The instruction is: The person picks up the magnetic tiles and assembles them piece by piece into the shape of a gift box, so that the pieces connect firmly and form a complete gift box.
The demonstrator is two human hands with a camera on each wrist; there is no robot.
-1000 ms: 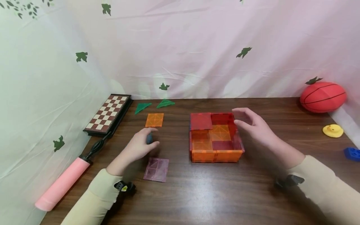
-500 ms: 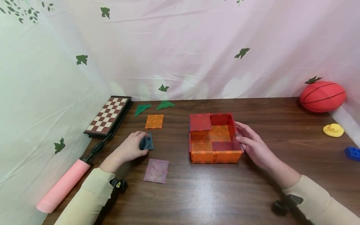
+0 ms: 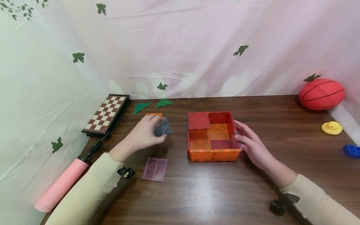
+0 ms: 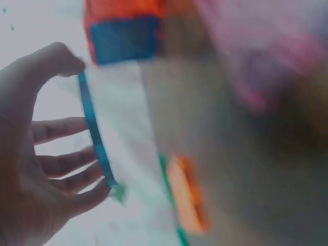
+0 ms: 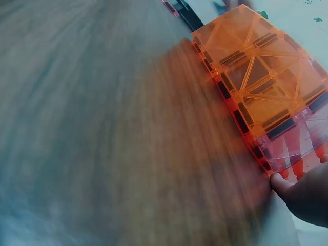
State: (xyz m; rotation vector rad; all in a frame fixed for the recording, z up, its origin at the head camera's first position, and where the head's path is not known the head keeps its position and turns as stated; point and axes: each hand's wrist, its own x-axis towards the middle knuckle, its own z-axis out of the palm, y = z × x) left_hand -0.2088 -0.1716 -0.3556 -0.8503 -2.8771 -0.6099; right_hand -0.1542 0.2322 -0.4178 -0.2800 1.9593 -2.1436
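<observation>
My left hand point(image 3: 143, 132) pinches a translucent blue magnetic tile point(image 3: 162, 126) by its edges, over the table left of the box. The left wrist view shows this blue tile point(image 4: 94, 128) edge-on between thumb and fingers. A low, open-topped box of magnetic tiles point(image 3: 214, 155) has orange front walls and red back walls; a red tile point(image 3: 198, 120) covers its back left corner. My right hand point(image 3: 253, 145) holds the box's right side. In the right wrist view, the thumb point(image 5: 282, 185) is at the corner and fingers show through a purple tile point(image 5: 287, 146).
A loose purple tile point(image 3: 155, 169) lies in front of the left hand. Behind it are a partly hidden orange tile point(image 3: 154, 114) and green triangles point(image 3: 164, 103). A chessboard point(image 3: 105, 114) and pink pump point(image 3: 62, 185) lie left; a red ball point(image 3: 322, 94), yellow duck point(image 3: 332, 128) and blue brick point(image 3: 351, 151) right.
My left hand has taken hold of the blue tile, lifted it and moved it right and farther back. My right hand has come down onto the box's right side and stayed there.
</observation>
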